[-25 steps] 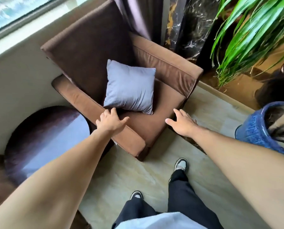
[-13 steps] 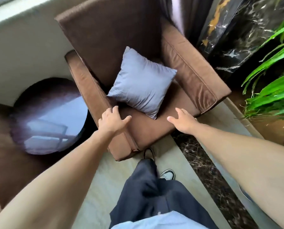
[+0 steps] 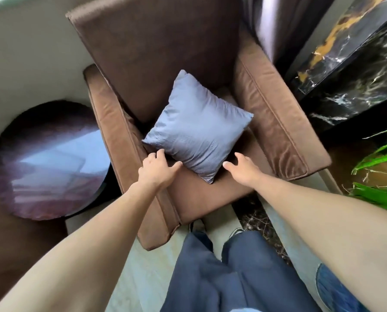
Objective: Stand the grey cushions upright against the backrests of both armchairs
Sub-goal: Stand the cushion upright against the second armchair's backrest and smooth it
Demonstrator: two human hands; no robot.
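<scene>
The fingers of the left hand [image 3: 156, 170] are spread and loose, their tips touching the lower left edge of a grey cushion [image 3: 199, 127], gripping nothing yet. The right hand [image 3: 242, 168] is also open, fingers extended, just beside the cushion's lower right edge; whether it touches the fabric cannot be told.

The cushion sits on the seat of a brown armchair [image 3: 275, 122], turned corner-down like a diamond, its top corner leaning toward the backrest [image 3: 156, 52]. It is tilted rather than squarely upright.

The step in hand looks like the reach to take hold of this cushion from both sides. The next move likely calls for closing both hands on its edges, turning it square, and setting it straight against the backrest.

A round dark table [image 3: 46, 161] stands left of the chair. No second armchair is in view.
</scene>
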